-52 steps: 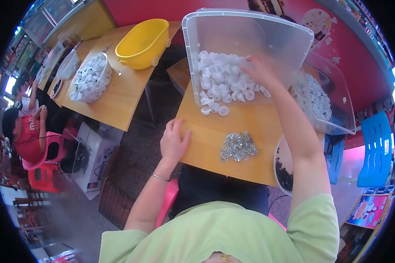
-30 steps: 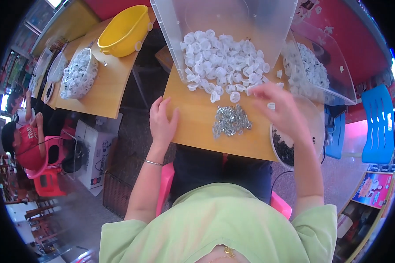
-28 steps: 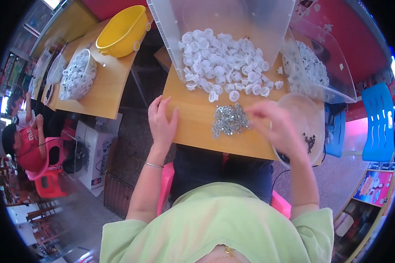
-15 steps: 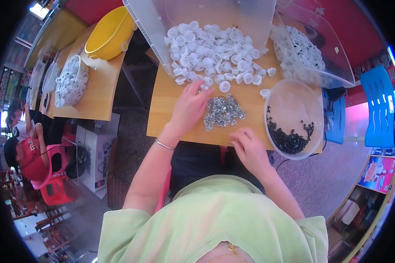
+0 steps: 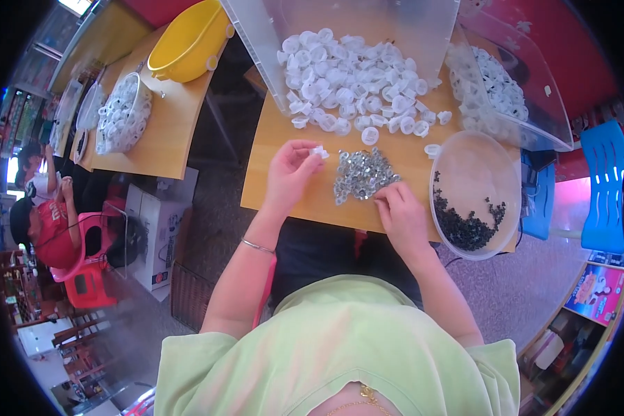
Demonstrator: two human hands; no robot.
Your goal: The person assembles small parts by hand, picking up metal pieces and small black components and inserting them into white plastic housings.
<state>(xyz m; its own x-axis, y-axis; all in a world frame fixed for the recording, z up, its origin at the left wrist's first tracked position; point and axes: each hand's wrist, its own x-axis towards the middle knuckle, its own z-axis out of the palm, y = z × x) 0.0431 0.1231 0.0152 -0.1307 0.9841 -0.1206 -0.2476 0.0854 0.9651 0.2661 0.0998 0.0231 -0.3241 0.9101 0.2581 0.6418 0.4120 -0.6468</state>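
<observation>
Between the thumb and fingers of my left hand (image 5: 292,175) is a small white plastic cap (image 5: 319,151), held just left of a heap of small shiny metal parts (image 5: 365,173). My right hand (image 5: 402,216) reaches the heap's right edge with its fingertips pinched together. Whatever lies between those fingertips is too small to make out. Beyond the metal heap spreads a large pile of white plastic caps (image 5: 353,80), spilling from a tipped clear plastic bin (image 5: 263,52). One loose cap (image 5: 369,136) lies between the two heaps.
To the right stands a round translucent tub (image 5: 475,159) with small black parts (image 5: 461,229) inside. Behind it is a clear bin of white parts (image 5: 499,90). A second table at left bears a yellow basin (image 5: 187,43) and a filled tub (image 5: 123,114). Two people sit at far left.
My left hand has drawn back from the cap pile with a white cap in its fingers. My right hand has moved forward to the metal heap's edge. The whole view has shifted slightly.
</observation>
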